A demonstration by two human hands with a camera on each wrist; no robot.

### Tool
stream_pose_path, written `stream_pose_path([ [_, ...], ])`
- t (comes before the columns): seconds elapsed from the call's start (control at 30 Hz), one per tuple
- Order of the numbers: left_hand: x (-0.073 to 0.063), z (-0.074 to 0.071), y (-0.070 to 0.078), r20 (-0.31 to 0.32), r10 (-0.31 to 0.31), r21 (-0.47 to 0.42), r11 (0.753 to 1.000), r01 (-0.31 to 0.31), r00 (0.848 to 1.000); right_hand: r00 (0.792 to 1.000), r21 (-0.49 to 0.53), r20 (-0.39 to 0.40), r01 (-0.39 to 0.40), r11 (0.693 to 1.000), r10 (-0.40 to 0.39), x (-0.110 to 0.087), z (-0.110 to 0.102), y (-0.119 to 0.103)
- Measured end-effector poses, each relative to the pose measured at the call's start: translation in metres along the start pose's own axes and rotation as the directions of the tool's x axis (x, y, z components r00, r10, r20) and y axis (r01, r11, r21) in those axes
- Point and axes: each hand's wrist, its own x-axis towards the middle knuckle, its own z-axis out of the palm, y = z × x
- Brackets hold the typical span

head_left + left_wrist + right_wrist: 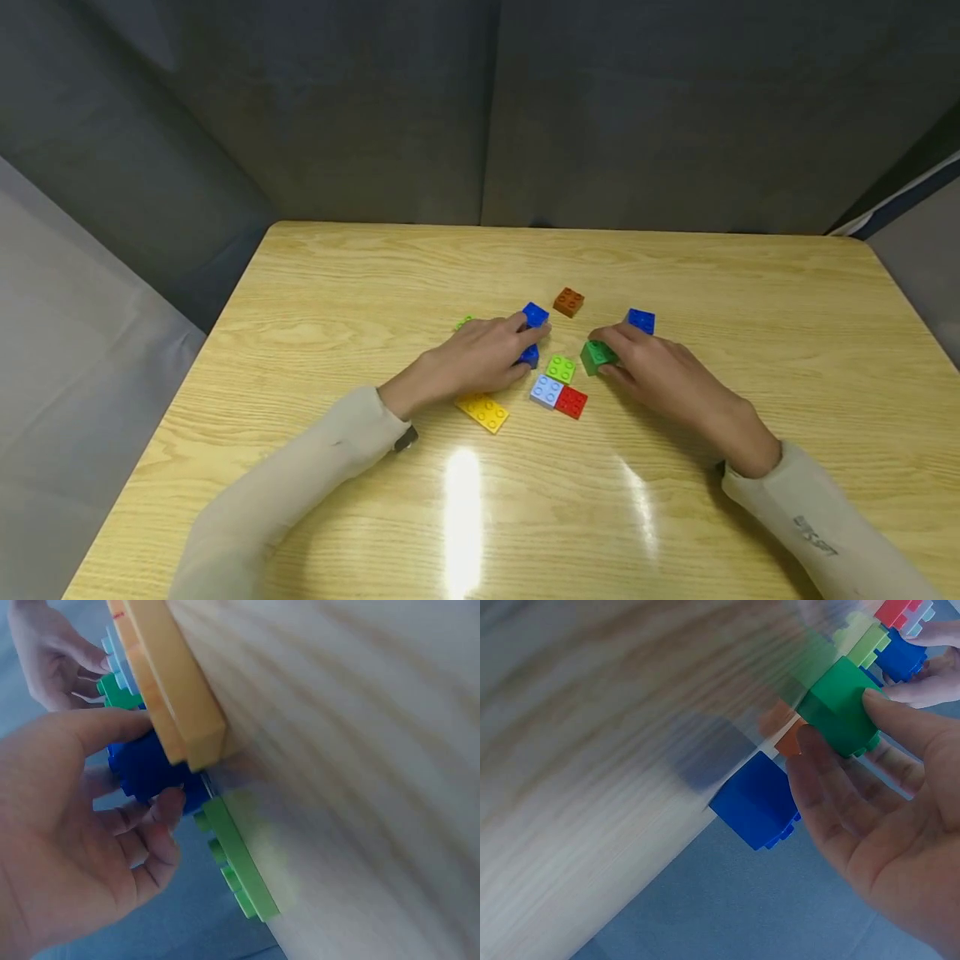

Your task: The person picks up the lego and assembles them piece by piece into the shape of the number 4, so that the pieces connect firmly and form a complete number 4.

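Observation:
My left hand (483, 357) pinches a blue brick (529, 357) between thumb and fingers, low over the table. Just beyond its fingertips sits a second blue brick (536, 314). In the left wrist view, the held blue brick (150, 766) shows between thumb and fingers. A dark green brick (597, 357) is gripped by my right hand (663, 371), thumb on one side and fingers on the other; the right wrist view shows this green brick (841, 709) close over the tabletop. Another blue brick (641, 321) stands just beyond the right hand.
Between the hands lie a lime brick (561, 368), a light blue brick (547, 391) and a red brick (572, 402). A yellow brick (483, 412) is near the left wrist, a brown brick (568, 302) farther back. The left hand partly hides another lime brick (465, 322).

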Motion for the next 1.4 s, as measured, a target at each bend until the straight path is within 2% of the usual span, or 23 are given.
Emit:
stream_pose_path([
  [0.2, -0.002, -0.002, -0.01, 0.031, -0.087, 0.013, 0.996, 0.086, 0.996, 1.0, 0.007, -0.007, 0.005, 1.0, -0.005, 0.001, 0.001, -0.001],
  [0.4, -0.004, -0.007, -0.024, 0.001, -0.116, -0.073, 0.991, 0.116, 0.993, 1.0, 0.034, 0.007, -0.022, 0.999, 0.021, 0.006, 0.001, -0.002],
  [0.7, -0.007, -0.008, -0.027, -0.025, -0.082, -0.149, 0.986, 0.077, 0.996, 0.998, 0.018, 0.023, -0.063, 0.998, 0.062, 0.009, 0.001, -0.003],
  [1.07, -0.008, -0.008, -0.027, -0.025, -0.066, -0.203, 0.977, 0.06, 0.997, 0.995, 0.021, 0.073, -0.069, 0.997, 0.068, 0.01, -0.002, -0.004],
  [1.23, -0.008, -0.007, -0.028, -0.017, -0.054, -0.212, 0.976, 0.049, 0.998, 0.997, -0.032, 0.027, -0.065, 0.997, 0.066, 0.014, -0.011, -0.006],
  [1.33, -0.009, -0.007, -0.027, -0.007, -0.062, -0.232, 0.971, 0.059, 0.998, 1.0, -0.074, -0.02, -0.026, 0.997, 0.024, 0.023, -0.014, -0.005],
  [1.4, -0.01, -0.006, -0.027, -0.002, -0.073, -0.249, 0.966, 0.07, 0.997, 1.0, -0.101, -0.016, -0.016, 0.995, 0.015, 0.032, -0.013, -0.004],
])
